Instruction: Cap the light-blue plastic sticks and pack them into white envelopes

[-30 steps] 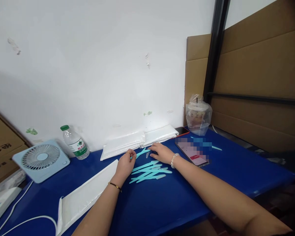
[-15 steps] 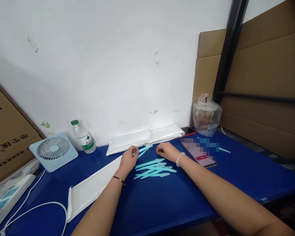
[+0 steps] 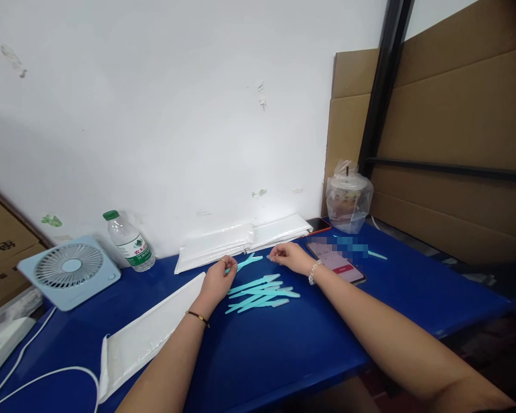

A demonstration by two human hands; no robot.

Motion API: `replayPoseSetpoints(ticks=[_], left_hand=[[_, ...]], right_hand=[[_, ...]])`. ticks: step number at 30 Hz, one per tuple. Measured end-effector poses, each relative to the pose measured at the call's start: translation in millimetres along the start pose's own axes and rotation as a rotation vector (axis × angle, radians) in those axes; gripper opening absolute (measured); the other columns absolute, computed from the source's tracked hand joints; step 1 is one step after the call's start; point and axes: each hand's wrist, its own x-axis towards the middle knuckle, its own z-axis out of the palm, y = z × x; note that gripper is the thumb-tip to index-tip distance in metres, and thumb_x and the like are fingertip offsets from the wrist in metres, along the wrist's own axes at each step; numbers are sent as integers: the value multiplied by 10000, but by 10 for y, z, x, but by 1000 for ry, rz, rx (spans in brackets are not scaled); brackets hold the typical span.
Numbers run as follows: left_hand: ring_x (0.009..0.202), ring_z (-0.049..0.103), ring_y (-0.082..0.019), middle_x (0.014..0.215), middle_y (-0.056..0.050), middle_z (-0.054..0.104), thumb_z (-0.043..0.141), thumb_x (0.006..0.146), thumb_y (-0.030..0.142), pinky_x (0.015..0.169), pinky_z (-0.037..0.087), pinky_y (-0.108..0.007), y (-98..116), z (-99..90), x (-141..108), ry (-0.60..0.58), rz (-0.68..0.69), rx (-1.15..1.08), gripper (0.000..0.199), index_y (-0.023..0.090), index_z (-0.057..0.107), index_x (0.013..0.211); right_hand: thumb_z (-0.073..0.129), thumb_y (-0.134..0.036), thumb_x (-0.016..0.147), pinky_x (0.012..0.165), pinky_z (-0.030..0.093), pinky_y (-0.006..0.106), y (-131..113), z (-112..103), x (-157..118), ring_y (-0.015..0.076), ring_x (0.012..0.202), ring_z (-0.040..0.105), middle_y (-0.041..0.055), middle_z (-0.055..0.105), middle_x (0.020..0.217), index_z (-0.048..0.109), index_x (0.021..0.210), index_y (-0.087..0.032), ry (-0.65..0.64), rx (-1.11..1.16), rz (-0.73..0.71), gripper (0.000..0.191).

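My left hand [image 3: 220, 280] is closed, with thumb and fingers pinching a turquoise eyebrow razor [image 3: 246, 264]. Its far end looks forked, so a second razor may lie along it. To the right, my right hand [image 3: 289, 258] pinches a small translucent piece [image 3: 269, 258] between its fingertips; what the piece is I cannot tell. Between and below both hands lies a loose pile of several turquoise eyebrow razors [image 3: 260, 294], crossing one another on the blue table [image 3: 258, 355]. A long white padded envelope [image 3: 155, 335] rests beside my left forearm.
White padded envelopes [image 3: 217, 246] are stacked against the wall. A phone [image 3: 341, 268] with a lit screen lies by my right wrist, a dark phone [image 3: 319, 226] behind it. A bagged drink cup [image 3: 349, 198], water bottle [image 3: 131, 244], blue fan [image 3: 71, 269] and white cable [image 3: 47, 374] stand around.
The camera view has shifted slightly to the right. A small translucent piece now shows at my right fingertips. My left hand still grips a razor; the pile lies as before.
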Motion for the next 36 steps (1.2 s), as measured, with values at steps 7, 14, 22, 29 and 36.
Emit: replayPoseSetpoints(ticks=[7, 14, 22, 29, 36], left_hand=[[583, 471, -108, 744, 20, 578, 426, 826, 372, 567, 346, -231, 64, -3, -21, -23, 34, -48, 221, 198, 561, 847], [643, 519, -120, 723, 11, 584, 444, 830, 371, 578, 378, -220, 116, 77, -53, -122, 116, -140, 224, 191, 575, 848], [970, 554, -230, 1035, -64, 632, 522, 803, 349, 773, 393, -302, 18, 31, 1, -23, 14, 242, 253, 214, 614, 997], [770, 590, -179, 798, -24, 646, 518, 801, 269, 662, 365, -263, 38, 22, 5, -112, 21, 266, 115, 208, 615, 801], [734, 578, -173, 789, -19, 646, 428, 851, 232, 642, 334, -260, 24, 19, 14, -106, 113, 320, 195, 211, 600, 762]], right_hand=[[644, -410, 714, 585, 427, 243, -53, 36, 10, 119, 589, 538, 17, 623, 670, 681, 860, -137, -36, 296, 13, 311], [662, -401, 709, 590, 441, 254, -108, 19, -47, 124, 586, 547, 26, 640, 663, 693, 887, -126, -219, 286, -2, 329], [565, -186, 793, 807, 431, 322, 120, -185, 51, 185, 837, 559, 86, 615, 914, 680, 958, -153, 190, -384, -124, 204], [579, -143, 784, 784, 415, 287, 137, -9, 109, 168, 829, 532, 61, 572, 865, 646, 807, -151, 18, -477, -129, 71], [586, -136, 747, 636, 411, 233, 38, -19, 55, 126, 658, 537, 13, 603, 708, 630, 779, -153, -18, -308, -45, 57]])
